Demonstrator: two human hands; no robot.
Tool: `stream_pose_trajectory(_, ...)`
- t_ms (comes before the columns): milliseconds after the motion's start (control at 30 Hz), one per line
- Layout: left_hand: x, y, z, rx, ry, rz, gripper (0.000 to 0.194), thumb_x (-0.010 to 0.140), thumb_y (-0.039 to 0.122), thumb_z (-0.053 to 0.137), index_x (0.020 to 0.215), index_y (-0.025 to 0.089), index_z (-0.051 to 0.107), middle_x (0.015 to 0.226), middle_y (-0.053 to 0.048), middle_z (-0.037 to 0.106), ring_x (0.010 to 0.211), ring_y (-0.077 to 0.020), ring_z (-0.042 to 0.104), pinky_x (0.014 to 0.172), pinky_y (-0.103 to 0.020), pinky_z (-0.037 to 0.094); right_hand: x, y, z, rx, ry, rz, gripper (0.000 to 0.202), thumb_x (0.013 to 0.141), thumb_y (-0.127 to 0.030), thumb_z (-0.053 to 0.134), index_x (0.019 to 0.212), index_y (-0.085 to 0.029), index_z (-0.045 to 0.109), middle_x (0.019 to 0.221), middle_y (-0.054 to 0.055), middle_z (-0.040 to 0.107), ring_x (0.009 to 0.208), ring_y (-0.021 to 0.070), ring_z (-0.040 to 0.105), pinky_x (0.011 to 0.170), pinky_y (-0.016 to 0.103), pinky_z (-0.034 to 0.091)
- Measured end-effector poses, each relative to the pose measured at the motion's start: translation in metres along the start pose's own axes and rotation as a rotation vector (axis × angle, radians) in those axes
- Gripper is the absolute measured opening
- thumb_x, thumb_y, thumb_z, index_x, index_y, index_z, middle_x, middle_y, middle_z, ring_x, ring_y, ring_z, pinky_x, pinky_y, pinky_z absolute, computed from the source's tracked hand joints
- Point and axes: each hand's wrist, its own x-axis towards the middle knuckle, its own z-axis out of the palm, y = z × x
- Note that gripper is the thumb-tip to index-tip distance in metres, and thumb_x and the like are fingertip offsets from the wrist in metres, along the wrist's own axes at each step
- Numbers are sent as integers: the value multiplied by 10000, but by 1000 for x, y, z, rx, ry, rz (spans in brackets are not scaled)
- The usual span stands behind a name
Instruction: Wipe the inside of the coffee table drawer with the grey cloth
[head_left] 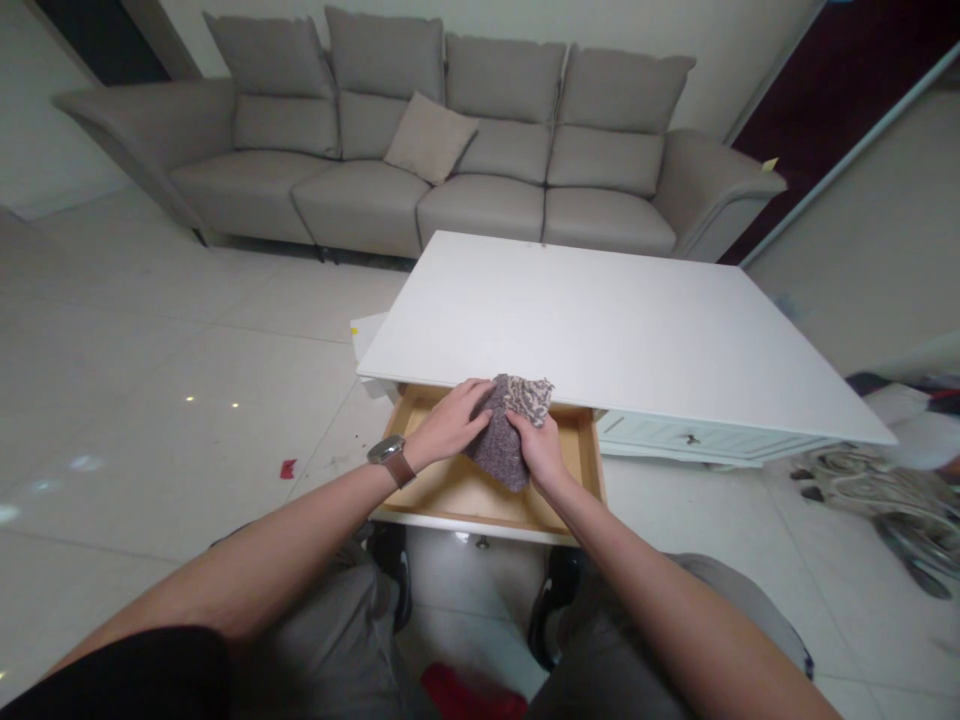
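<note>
My right hand (541, 450) grips a grey-brown cloth (501, 455) above the pulled-out drawer (461, 522) of the white table (600, 315), whose pale wooden bottom shows beneath. My left hand (450, 425) touches the cloth; I can't tell whether it grips. Another drawer (660, 438), farther right, sits closed.

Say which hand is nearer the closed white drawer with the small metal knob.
Right. The right hand holds the patterned grey-brown cloth, left of the closed white drawer and apart from it; the left hand is farther left, at the cloth's other side.
</note>
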Motion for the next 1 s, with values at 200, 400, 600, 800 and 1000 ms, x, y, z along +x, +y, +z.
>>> stream_pose_trajectory(200,-1,4,-1,40,-47,-4,493,1006,292,448,1488,214,514,1486,-119,517,1385,-255,498,1217,-448,384,-3,-5,2,18,0,20,358,665,-395,780,942,-170,763,969,75,806,930,273,724,850,378,555)
stream_pose_trajectory(400,-1,5,-3,4,-12,37,547,992,265,468,1537,221,450,1476,-104,533,1381,-233,503,1221,-426,386,-4,-6,2,16,4,18,364,661,-397,779,943,-167,764,974,78,805,937,281,723,861,390,551)
stream_pose_trajectory(600,0,9,-4,57,-1,35,432,1001,275,457,1398,216,616,1437,-103,573,1357,-243,533,1206,-430,408,-4,-6,2,24,-4,5,395,670,-385,776,1001,-169,765,1026,84,801,976,282,720,886,396,547)
stream_pose_trajectory(800,-1,8,-5,5,13,58,541,986,259,472,1523,196,469,1532,-99,537,1411,-221,505,1233,-417,378,-2,-4,2,3,-4,-2,364,665,-399,777,945,-167,762,978,77,803,942,280,720,886,404,547)
stream_pose_trajectory(1000,-2,11,-4,17,-99,85,542,993,291,473,1521,170,479,1578,-103,497,1449,-215,479,1240,-407,364,-3,-3,3,48,-20,-7,369,679,-382,772,981,-170,769,1021,83,801,975,278,721,915,408,544)
